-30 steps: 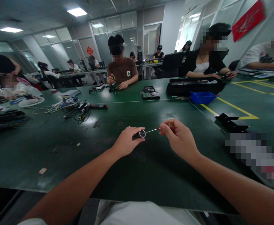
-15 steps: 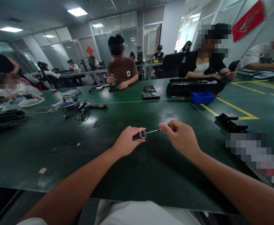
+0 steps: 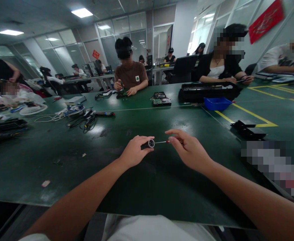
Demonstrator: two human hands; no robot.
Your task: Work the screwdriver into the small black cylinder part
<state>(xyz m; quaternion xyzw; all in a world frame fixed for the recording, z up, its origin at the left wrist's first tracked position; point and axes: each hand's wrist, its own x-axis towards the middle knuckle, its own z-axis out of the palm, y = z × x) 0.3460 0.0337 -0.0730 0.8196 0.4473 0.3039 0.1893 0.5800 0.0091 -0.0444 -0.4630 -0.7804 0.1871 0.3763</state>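
My left hand (image 3: 134, 151) is closed around a dark cylindrical part (image 3: 151, 143), its light ring-shaped end turned toward my right. The thumb lies below the part and the fingers above it. My right hand (image 3: 187, 145) grips a screwdriver (image 3: 161, 142) with a thin metal shaft and a red collar; most of its handle is hidden in my palm. The shaft's tip reaches the ringed end of the part. My right index finger is stretched out above the shaft.
Across the green table (image 3: 127, 174), a person in brown (image 3: 132, 75) works on a small part. Ahead lie circuit boards (image 3: 160, 99), a blue tray (image 3: 217, 104) and a long black housing (image 3: 207, 92). Tangled cables (image 3: 85, 121) are at left, black brackets (image 3: 247, 130) at right.
My right index finger has lifted and straightened, and the right hand has shifted slightly left. The shaft now lies more level. My left hand still holds the cylindrical part.
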